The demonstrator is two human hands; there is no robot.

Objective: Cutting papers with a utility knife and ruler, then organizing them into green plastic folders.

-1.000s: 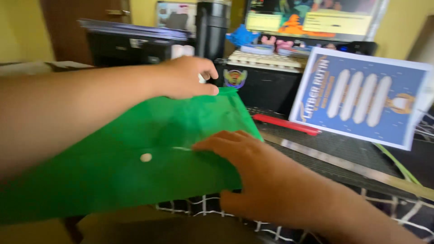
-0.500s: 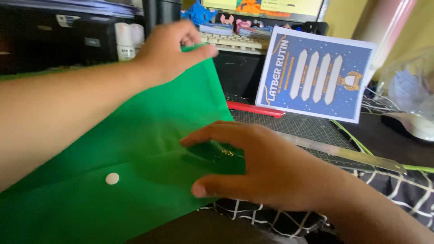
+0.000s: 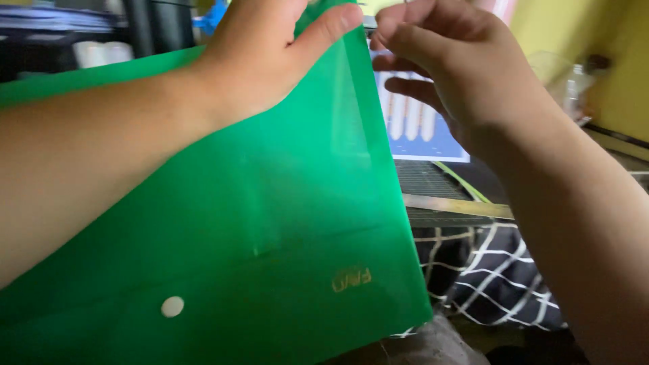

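Two bare hands meet at the top edge of a translucent green plastic document envelope (image 3: 270, 223), which is held up and tilted in front of the camera and fills most of the left and centre of the view; the left hand (image 3: 270, 61) closes over its upper corner, thumb pressed flat across the front face and the other fingers hidden behind the sheet; the right hand (image 3: 460, 74) is loosely curled just beside that same corner, its fingertips (image 3: 395, 30) drawn together at the edge, though whether they actually pinch the plastic I cannot tell; a small white round snap button (image 3: 172, 306) sits low on the envelope's front; behind, partly covered by the right hand, stands a blue and white printed card (image 3: 422, 128); below it lies a black cloth with a white grid pattern (image 3: 493, 270).
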